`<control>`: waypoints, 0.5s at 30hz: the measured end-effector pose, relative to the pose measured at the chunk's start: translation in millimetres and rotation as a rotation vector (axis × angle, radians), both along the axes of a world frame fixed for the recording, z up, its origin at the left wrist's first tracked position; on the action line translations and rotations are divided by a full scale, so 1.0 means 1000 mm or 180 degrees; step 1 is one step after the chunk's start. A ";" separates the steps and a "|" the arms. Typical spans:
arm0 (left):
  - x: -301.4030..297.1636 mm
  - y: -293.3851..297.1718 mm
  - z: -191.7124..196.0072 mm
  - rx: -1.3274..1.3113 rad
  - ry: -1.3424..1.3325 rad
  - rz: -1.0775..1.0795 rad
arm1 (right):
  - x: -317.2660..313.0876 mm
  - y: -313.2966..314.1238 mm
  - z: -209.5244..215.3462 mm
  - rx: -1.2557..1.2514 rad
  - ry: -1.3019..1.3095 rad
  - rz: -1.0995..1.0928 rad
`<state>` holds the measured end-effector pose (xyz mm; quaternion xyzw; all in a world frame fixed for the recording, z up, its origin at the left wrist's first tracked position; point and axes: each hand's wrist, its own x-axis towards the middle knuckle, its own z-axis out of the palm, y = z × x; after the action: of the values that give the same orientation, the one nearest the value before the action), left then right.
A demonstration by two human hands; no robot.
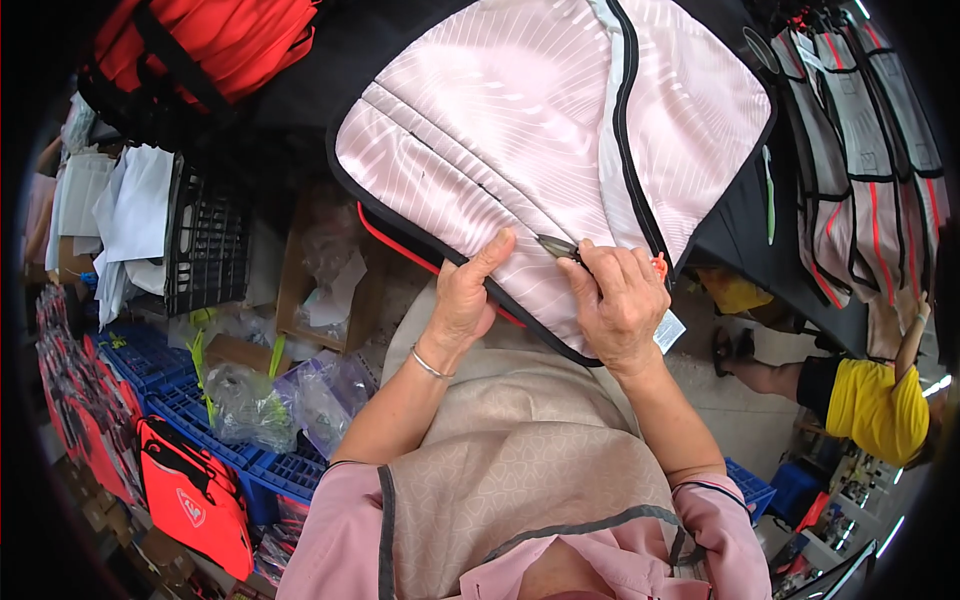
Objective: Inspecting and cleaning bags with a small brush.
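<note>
A pale pink, shiny fabric bag [480, 110] with black bound edges is spread out in front of me. Across its right part runs a black zipper [628, 130], and a stitched seam slants over its left part. My left hand [466, 300] grips the bag's near edge, thumb on top and the other fingers hidden beneath. Closed in my right hand [622, 300] are small thread snips [557, 245], their dark blades resting at or just over the seam. An orange bit shows beyond my knuckles. Below that hand hangs a white label [668, 331].
Red bags [215, 50] are piled at the far left, above a black crate [205, 235] with white sheets. Blue crates [270, 470] and clear plastic bags [250, 405] stand at my left. Grey strips [850, 150] lie at the right; beyond is a person in yellow [875, 410].
</note>
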<state>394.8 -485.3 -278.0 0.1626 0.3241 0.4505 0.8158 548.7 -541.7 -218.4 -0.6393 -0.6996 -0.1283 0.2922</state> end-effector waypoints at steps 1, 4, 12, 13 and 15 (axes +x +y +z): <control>0.000 0.000 0.001 0.0001 -0.0005 -0.0005 | 0.000 0.000 0.000 0.0000 0.0025 0.0001; 0.000 0.000 -0.001 -0.0004 -0.0019 -0.0006 | 0.001 0.001 -0.002 0.0025 0.0080 0.0049; -0.001 0.004 0.000 0.0070 -0.0104 -0.0012 | 0.003 0.002 0.009 -0.0325 0.1636 -0.0123; -0.001 0.004 -0.001 0.0058 -0.0139 -0.0010 | 0.000 0.005 0.010 -0.0377 0.1921 -0.0189; -0.003 0.005 -0.004 0.0047 -0.0158 0.0002 | -0.004 0.017 0.006 -0.0413 0.1796 -0.0047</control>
<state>392.3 -479.9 -282.0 0.1574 0.3005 0.4570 0.8222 544.9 -525.1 -212.1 -0.6722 -0.5928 0.0976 0.4328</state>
